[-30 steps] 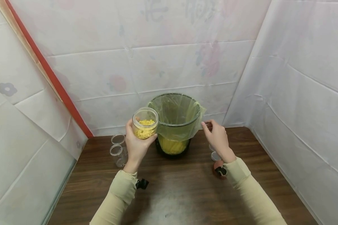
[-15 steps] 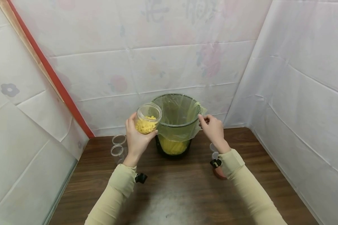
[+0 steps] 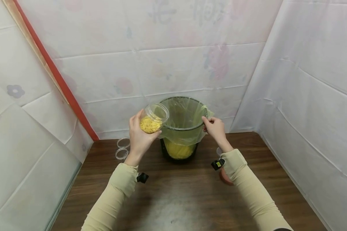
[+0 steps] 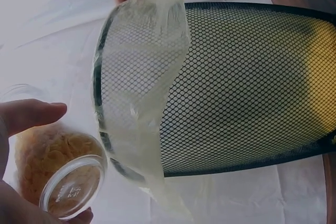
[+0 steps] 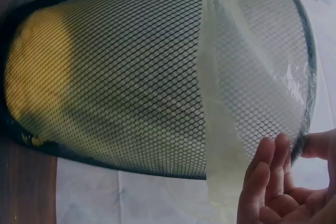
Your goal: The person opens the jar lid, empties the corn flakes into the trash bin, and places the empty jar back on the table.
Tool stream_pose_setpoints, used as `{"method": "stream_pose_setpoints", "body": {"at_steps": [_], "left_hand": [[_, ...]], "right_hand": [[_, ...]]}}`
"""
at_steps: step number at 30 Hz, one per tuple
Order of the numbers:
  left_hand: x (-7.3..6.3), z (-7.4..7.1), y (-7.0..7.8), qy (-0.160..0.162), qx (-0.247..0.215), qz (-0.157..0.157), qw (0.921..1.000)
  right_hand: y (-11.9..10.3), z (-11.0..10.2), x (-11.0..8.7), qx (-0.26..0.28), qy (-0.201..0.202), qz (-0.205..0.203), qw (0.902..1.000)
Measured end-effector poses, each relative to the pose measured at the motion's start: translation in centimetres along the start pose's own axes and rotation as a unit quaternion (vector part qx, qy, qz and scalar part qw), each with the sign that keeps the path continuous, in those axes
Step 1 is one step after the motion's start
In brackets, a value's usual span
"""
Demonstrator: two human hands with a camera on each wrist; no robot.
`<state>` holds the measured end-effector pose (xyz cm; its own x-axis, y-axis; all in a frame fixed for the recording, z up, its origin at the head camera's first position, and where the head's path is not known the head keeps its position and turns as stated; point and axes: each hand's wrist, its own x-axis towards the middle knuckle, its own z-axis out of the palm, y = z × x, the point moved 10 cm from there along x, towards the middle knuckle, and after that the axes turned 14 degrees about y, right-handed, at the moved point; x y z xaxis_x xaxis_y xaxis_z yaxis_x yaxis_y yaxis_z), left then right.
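My left hand (image 3: 141,139) grips a clear jar (image 3: 159,113) holding yellow pieces (image 3: 149,125). The jar is tipped, its open mouth leaning right over the near left rim of a dark mesh wastebasket (image 4: 236,87). In the left wrist view the jar's bottom faces the camera. A thin pale yellow-green bag (image 3: 185,136) lines the basket and folds down outside the rim. My right hand (image 3: 217,130) pinches the basket's right rim and the liner there, thumb on one side and fingers on the other. Through the mesh, a yellow mass (image 5: 39,64) shows low in the basket.
Two clear jars stand left of the basket, a rear one (image 3: 123,142) and a front one (image 3: 122,153), partly behind my left hand. A reddish round object (image 3: 226,177) and a clear lid (image 3: 218,151) lie by my right wrist. White sheeting (image 3: 173,73) encloses the wooden table (image 3: 173,195).
My left hand has raised the jar and tipped it further right toward the basket. My right hand has come in left and taken hold of the rim and liner.
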<state>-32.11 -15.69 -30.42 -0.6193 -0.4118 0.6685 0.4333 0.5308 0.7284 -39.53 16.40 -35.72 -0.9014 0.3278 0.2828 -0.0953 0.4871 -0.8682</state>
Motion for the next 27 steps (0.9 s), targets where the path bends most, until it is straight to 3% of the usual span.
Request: {"method": "stream_pose_setpoints", "body": {"at_steps": [7, 17, 27], "left_hand": [[0.2, 0.4, -0.1, -0.015, 0.018, -0.001, 0.9997], [0.5, 0.7, 0.1, -0.004, -0.007, -0.013, 0.9999], [1.0, 0.4, 0.3, 0.015, -0.008, -0.018, 0.9997]], "right_hand": [[0.0, 0.6, -0.1, 0.043, -0.021, 0.027, 0.9985], [-0.6, 1.4, -0.1, 0.015, -0.011, 0.022, 0.9996], [-0.4, 1.9, -0.4, 0.035, -0.039, 0.029, 0.9982]]}}
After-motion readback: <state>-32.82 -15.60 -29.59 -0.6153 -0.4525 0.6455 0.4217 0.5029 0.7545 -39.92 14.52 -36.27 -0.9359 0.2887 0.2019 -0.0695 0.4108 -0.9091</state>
